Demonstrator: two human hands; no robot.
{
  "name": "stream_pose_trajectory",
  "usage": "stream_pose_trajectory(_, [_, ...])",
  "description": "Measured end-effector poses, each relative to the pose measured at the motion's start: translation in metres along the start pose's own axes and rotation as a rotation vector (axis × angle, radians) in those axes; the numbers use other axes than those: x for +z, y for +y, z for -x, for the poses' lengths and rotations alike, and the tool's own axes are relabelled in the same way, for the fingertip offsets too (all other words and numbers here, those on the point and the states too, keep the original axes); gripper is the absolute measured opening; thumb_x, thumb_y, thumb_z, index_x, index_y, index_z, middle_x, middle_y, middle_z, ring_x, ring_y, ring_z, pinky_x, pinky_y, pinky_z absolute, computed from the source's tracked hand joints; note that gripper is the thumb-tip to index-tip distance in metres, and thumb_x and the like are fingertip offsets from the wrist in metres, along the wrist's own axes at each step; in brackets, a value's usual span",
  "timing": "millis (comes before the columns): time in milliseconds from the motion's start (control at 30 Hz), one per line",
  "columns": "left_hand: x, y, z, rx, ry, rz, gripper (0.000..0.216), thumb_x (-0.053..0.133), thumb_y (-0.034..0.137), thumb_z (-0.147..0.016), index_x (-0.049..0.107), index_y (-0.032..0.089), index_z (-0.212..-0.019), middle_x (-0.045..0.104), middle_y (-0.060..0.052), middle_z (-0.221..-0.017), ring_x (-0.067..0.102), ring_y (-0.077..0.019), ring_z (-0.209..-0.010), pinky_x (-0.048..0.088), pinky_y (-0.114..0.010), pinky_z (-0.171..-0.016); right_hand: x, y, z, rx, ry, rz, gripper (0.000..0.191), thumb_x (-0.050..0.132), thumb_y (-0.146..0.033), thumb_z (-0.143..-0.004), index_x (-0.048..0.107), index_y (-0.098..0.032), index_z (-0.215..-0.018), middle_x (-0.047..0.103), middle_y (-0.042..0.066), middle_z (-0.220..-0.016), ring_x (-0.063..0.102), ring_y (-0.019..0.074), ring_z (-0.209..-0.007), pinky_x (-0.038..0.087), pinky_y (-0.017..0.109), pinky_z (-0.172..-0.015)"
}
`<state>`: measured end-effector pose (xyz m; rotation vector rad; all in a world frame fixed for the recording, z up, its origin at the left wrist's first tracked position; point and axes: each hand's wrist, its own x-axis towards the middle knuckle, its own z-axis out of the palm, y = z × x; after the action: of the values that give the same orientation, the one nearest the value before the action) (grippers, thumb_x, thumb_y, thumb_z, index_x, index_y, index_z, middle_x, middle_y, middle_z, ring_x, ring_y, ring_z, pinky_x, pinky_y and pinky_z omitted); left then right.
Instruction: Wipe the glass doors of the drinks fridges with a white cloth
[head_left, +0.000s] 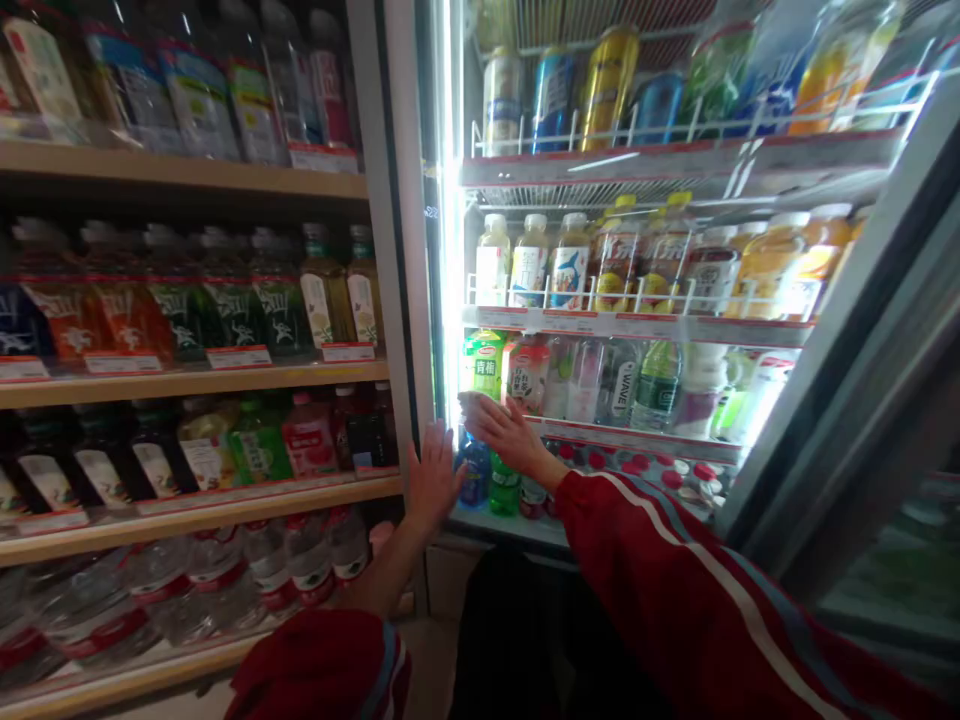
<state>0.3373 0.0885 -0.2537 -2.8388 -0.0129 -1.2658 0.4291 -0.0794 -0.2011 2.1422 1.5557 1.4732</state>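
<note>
though near fingers (482, 415), green bottle (486, 362); axis vertical

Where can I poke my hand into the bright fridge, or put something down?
Maybe through the narrow gap above the white-capped bottles, under the shelf with cans. Bare floor shows between the left sleeve and black trousers. Below the right hand, the lowest row of bottles looks crowded.
</note>
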Motion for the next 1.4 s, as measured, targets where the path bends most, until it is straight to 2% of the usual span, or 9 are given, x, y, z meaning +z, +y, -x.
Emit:
stream_pose_trajectory(200, [-0.001, 0.017, -0.006, 0.049, -0.004, 0.009, 0.057, 0.045, 0.031, -0.088, 0.033, 0.011, -0.139, 0.031, -0.018, -0.147, 0.026, -0.0306, -0.138, 0.021, -0.059, -0.109, -0.008, 0.002, 0.036, -0.074, -0.040, 0.014, 0.039, 0.048, -0.016, -0.088, 0.052, -0.025, -0.125, 0.039, 0.004, -0.146, 0.031, 0.0228, -0.137, 0.014, 0.053, -0.114])
stream_pose_trajectory(400, [-0.003, 0.041, -0.019, 0.102, 0.005, 0.040, 0.058, 0.047, 0.032, -0.087, 0.032, 0.013, -0.140, 0.028, -0.017, -0.149, 0.021, -0.0292, -0.140, 0.019, -0.059, -0.110, -0.030, 0.036, 0.029, 0.104, 0.011, 0.070, 0.049, 0.047, -0.015, -0.087, 0.042, -0.025, -0.135, 0.040, 0.007, -0.145, 0.021, 0.0246, -0.140, 0.002, 0.058, -0.113])
stream_pose_trajectory(667, [-0.009, 0.057, -0.036, 0.139, 0.021, 0.065, 0.059, 0.045, 0.034, -0.087, 0.030, 0.015, -0.141, 0.028, -0.016, -0.149, 0.020, -0.0281, -0.140, 0.016, -0.058, -0.111, -0.040, 0.041, 0.053, 0.105, -0.061, 0.036, 0.053, 0.045, -0.011, -0.086, 0.039, -0.026, -0.137, 0.039, 0.007, -0.146, 0.023, 0.0229, -0.140, 0.001, 0.056, -0.113])
stream_pose_trajectory(800, [-0.013, 0.061, -0.041, 0.139, 0.011, 0.058, 0.057, 0.046, 0.034, -0.088, 0.034, 0.013, -0.139, 0.028, -0.017, -0.149, 0.021, -0.0288, -0.140, 0.018, -0.058, -0.110, -0.050, 0.058, 0.046, 0.188, 0.003, 0.094, 0.051, 0.046, -0.013, -0.087, 0.041, -0.026, -0.136, 0.041, 0.007, -0.145, 0.023, 0.0228, -0.140, -0.004, 0.056, -0.112])
stream_pose_trajectory(900, [-0.017, 0.067, -0.044, 0.151, 0.009, 0.059, 0.056, 0.045, 0.034, -0.088, 0.036, 0.011, -0.138, 0.028, -0.018, -0.148, 0.021, -0.0290, -0.140, 0.018, -0.058, -0.110, -0.055, 0.064, 0.046, 0.251, 0.034, 0.103, 0.050, 0.046, -0.015, -0.087, 0.041, -0.025, -0.136, 0.039, 0.008, -0.145, 0.020, 0.0231, -0.141, -0.003, 0.055, -0.112])
stream_pose_trajectory(1133, [-0.022, 0.080, -0.053, 0.187, 0.030, 0.080, 0.060, 0.045, 0.037, -0.087, 0.032, 0.014, -0.141, 0.030, -0.015, -0.149, 0.020, -0.0270, -0.140, 0.015, -0.055, -0.112, -0.056, 0.058, 0.070, 0.146, -0.052, 0.059, 0.051, 0.046, -0.012, -0.086, 0.042, -0.026, -0.135, 0.042, 0.007, -0.144, 0.023, 0.0230, -0.140, 0.002, 0.055, -0.113])
stream_pose_trajectory(1333, [-0.027, 0.094, -0.066, 0.211, 0.037, 0.099, 0.058, 0.044, 0.037, -0.087, 0.032, 0.015, -0.140, 0.027, -0.015, -0.150, 0.018, -0.0267, -0.141, 0.014, -0.055, -0.112, -0.078, 0.090, 0.059, 0.363, 0.051, 0.122, 0.051, 0.048, -0.016, -0.087, 0.039, -0.025, -0.137, 0.033, 0.008, -0.149, 0.015, 0.0217, -0.142, -0.002, 0.054, -0.113])
stream_pose_trajectory(1400, [-0.028, 0.100, -0.069, 0.227, 0.047, 0.112, 0.059, 0.044, 0.038, -0.087, 0.031, 0.015, -0.140, 0.027, -0.015, -0.150, 0.018, -0.0265, -0.141, 0.013, -0.055, -0.112, -0.080, 0.091, 0.065, 0.361, 0.057, 0.130, 0.052, 0.049, -0.016, -0.087, 0.040, -0.025, -0.137, 0.034, 0.008, -0.148, 0.012, 0.0214, -0.143, -0.002, 0.054, -0.113])
